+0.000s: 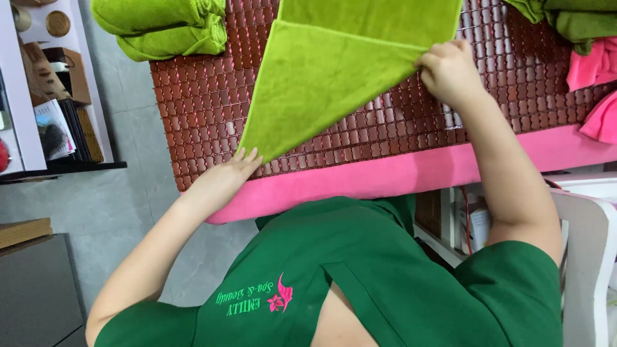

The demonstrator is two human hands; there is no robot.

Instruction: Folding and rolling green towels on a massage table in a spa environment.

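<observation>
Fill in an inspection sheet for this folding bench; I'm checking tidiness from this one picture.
Surface: brown beaded mat over a pink padded bench.
Job's things: lime green towel, partly folded, one corner lifted.
Clutter: folded green towels top left; more green towels and pink cloth at right.
Hands: left hand flat on the towel's near corner; right hand pinches its folded edge in the fingers.
Cables: a thin red cord under the bench.
Surroundings: shelf unit left, grey tiled floor, white chair right.
</observation>
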